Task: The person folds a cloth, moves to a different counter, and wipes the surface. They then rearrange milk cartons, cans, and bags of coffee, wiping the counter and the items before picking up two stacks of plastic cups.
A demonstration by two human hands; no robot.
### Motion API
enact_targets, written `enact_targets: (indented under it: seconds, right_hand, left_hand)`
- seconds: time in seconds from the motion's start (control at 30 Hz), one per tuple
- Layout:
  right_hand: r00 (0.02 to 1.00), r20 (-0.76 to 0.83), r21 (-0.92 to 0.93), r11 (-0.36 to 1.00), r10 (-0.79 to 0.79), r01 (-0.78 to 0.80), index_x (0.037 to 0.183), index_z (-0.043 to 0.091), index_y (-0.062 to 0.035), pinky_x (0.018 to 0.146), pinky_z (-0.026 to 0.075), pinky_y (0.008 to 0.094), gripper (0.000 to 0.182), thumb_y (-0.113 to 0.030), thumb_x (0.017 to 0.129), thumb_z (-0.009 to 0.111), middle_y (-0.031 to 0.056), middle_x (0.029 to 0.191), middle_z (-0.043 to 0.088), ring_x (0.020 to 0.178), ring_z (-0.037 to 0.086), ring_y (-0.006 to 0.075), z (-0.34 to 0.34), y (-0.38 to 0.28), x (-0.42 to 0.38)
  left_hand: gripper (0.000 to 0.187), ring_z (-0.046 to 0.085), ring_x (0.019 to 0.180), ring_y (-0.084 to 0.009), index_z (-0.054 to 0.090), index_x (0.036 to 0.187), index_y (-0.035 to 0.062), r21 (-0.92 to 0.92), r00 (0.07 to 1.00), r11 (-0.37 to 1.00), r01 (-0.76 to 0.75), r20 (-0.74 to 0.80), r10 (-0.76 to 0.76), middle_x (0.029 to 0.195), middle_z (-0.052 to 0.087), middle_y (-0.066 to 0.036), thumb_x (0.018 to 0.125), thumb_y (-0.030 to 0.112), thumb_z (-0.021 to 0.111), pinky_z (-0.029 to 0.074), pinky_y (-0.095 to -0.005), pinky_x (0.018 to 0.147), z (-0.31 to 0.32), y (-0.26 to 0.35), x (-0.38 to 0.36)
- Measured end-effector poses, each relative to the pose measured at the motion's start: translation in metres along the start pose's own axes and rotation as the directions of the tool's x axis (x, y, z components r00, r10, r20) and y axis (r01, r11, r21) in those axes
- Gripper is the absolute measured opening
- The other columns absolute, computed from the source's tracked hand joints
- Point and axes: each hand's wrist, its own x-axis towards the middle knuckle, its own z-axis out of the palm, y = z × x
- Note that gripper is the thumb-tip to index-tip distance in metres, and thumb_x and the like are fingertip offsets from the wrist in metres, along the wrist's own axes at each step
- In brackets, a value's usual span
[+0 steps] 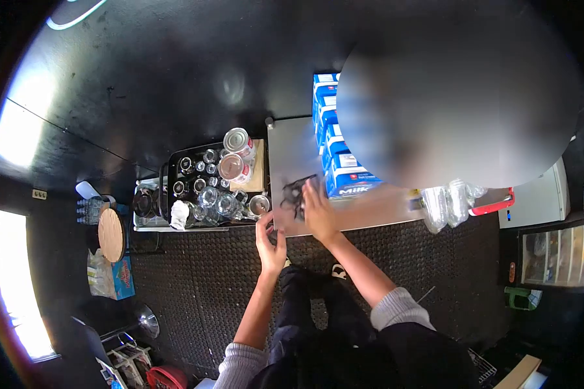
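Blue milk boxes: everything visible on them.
The blue boxes stand in a row on the metal-looking tabletop, side by side. They look like printed card: blue, white bands, small red marks, "Milk" in white on the nearest. A grey blur hides their right side, so count and contents can't be told. The right hand is close to the nearest; contact unclear.

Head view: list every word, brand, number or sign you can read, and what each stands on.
"Milk": on the front face of the nearest blue carton.
Smaller print on that carton and the blue cartons behind it: too small to read.
Red marks on the two cans: too blurred to read.
Red lettering on the blue box on the floor: not legible.
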Motion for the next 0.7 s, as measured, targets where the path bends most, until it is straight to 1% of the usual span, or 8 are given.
enact_targets:
  seconds: [0.07, 0.13, 0.23, 0.33, 0.4, 0.5, 0.57, 0.7]
  right_hand:
    - [0.975, -0.181, 0.032, 0.992, 0.128, -0.124, 0.133, 0.038, 0.0029, 0.108, 0.027, 0.0458, 0.050, -0.014, 0.087, 0.050, 0.0158, 0.144, 0.030, 0.132, 0.027, 0.0412, 0.007, 0.002, 0.000]
    - [0.976, -0.182, 0.032, 0.993, 0.120, -0.116, 0.132, 0.039, 0.0027, 0.109, 0.026, 0.0446, 0.051, -0.008, 0.083, 0.052, 0.0149, 0.143, 0.031, 0.133, 0.025, 0.0403, 0.000, 0.000, -0.017]
    - [0.982, -0.052, 0.102, 0.977, -0.181, 0.185, 0.130, 0.041, 0.0000, 0.109, 0.026, 0.0435, 0.059, -0.003, 0.074, 0.058, 0.0119, 0.142, 0.034, 0.134, 0.025, 0.0368, -0.018, 0.024, -0.046]
    - [0.959, 0.065, 0.107, 0.957, -0.276, 0.268, 0.131, 0.042, -0.0023, 0.108, 0.028, 0.0437, 0.059, -0.003, 0.074, 0.058, 0.0100, 0.142, 0.034, 0.133, 0.027, 0.0352, -0.044, 0.062, -0.074]
    - [0.949, 0.046, 0.089, 0.948, -0.311, 0.306, 0.130, 0.043, -0.0024, 0.107, 0.029, 0.0448, 0.053, -0.005, 0.079, 0.055, 0.0097, 0.141, 0.036, 0.131, 0.030, 0.0353, -0.063, 0.095, -0.091]
    - [0.974, -0.015, 0.056, 0.973, -0.225, 0.226, 0.129, 0.045, -0.0024, 0.105, 0.030, 0.0456, 0.046, -0.006, 0.083, 0.051, 0.0097, 0.140, 0.039, 0.129, 0.033, 0.0372, -0.078, 0.142, -0.116]
    - [0.993, -0.112, -0.040, 0.999, 0.031, -0.036, 0.127, 0.046, -0.0006, 0.104, 0.032, 0.0461, 0.043, -0.007, 0.085, 0.048, 0.0123, 0.138, 0.041, 0.124, 0.037, 0.0396, -0.088, 0.161, -0.128]
    - [0.992, -0.048, -0.189, 0.974, 0.120, -0.127, 0.127, 0.044, 0.0033, 0.101, 0.036, 0.0439, 0.046, -0.001, 0.081, 0.049, 0.0168, 0.137, 0.041, 0.119, 0.043, 0.0404, -0.098, 0.167, -0.150]
  left_hand:
    - [0.038, 0.051, 0.108, -0.0248, 0.047, 0.120, 0.0016, -0.031, 1.000, 0.999, 0.009, -0.019, -0.010, 0.117, 0.051, -0.013, 0.083, 0.001, 0.055, 0.044, -0.0355, 0.087, 0.009, 0.003, -0.009]
    - [0.037, 0.050, 0.112, -0.0222, 0.046, 0.123, 0.0021, 0.001, 1.000, 1.000, 0.024, 0.019, -0.024, 0.121, 0.050, -0.012, 0.086, 0.003, 0.055, 0.044, -0.0353, 0.089, 0.017, 0.010, -0.017]
    - [0.037, 0.050, 0.112, -0.0218, 0.046, 0.123, 0.0022, -0.029, 0.998, 0.999, 0.044, 0.056, -0.042, 0.121, 0.050, -0.012, 0.087, 0.003, 0.054, 0.045, -0.0342, 0.088, 0.029, 0.019, -0.028]
    - [0.037, 0.051, 0.110, -0.0215, 0.046, 0.123, 0.0024, -0.007, 0.996, 0.998, 0.065, 0.064, -0.064, 0.121, 0.050, -0.012, 0.087, 0.003, 0.054, 0.046, -0.0332, 0.086, 0.044, 0.028, -0.036]
    - [0.037, 0.051, 0.110, -0.0216, 0.045, 0.123, 0.0026, 0.021, 0.998, 1.000, 0.011, 0.055, -0.012, 0.120, 0.050, -0.011, 0.087, 0.001, 0.054, 0.046, -0.0327, 0.085, 0.056, 0.037, -0.042]
    - [0.037, 0.052, 0.110, -0.0215, 0.047, 0.121, 0.0027, -0.014, 0.996, 1.000, 0.016, 0.091, -0.015, 0.120, 0.050, -0.011, 0.086, -0.002, 0.053, 0.047, -0.0315, 0.085, 0.072, 0.038, -0.051]
    - [0.037, 0.052, 0.109, -0.0235, 0.048, 0.120, 0.0015, -0.030, 0.996, 0.999, 0.012, 0.084, -0.009, 0.118, 0.051, -0.013, 0.084, -0.001, 0.054, 0.047, -0.0332, 0.084, 0.082, 0.045, -0.056]
    - [0.038, 0.054, 0.107, -0.0255, 0.048, 0.120, 0.0003, -0.062, 0.993, 0.998, 0.007, 0.115, 0.000, 0.116, 0.051, -0.014, 0.083, -0.001, 0.056, 0.047, -0.0350, 0.083, 0.098, 0.054, -0.060]
